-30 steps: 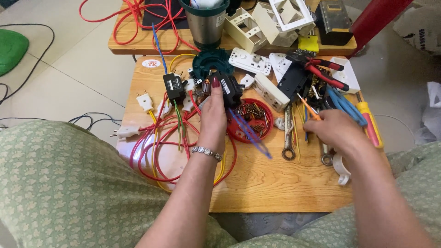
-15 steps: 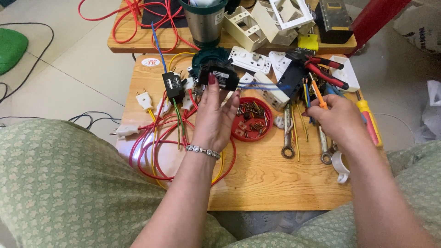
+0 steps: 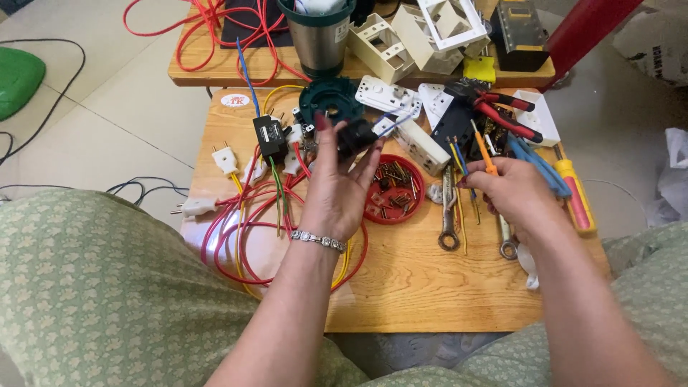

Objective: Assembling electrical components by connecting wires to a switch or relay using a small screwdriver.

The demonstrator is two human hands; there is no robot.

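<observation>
Small black electrical part point(image 3: 356, 136) sits raised above the wooden table point(image 3: 430, 287), pinched in the fingertips of the left hand point(image 3: 337, 190); blue and white leads trail from it toward the white socket block point(image 3: 423, 145). Right hand point(image 3: 512, 190) is closed around an orange-handled screwdriver point(image 3: 481, 147), tip pointing up and away, over the spanners point(image 3: 448, 208).

Directly under the black part: red round tray of screws point(image 3: 390, 190). Beside the wrist, loops of red wire point(image 3: 247, 229) and white plugs point(image 3: 226, 159).

Risks, as judged:
- Grip on the part is fingertip only; a slip would likely drop it into the screw tray and scatter the contents.
- The trailing leads look taut-ish; pulling the part further could drag the socket block or strain the joints.
- The left forearm lies across the wire loops; a snag could tug the plugs and the black adapter point(image 3: 269, 136) off the edge.
- Screwdriver tip near the yellow and blue wires point(image 3: 459, 161); could nick insulation.
</observation>
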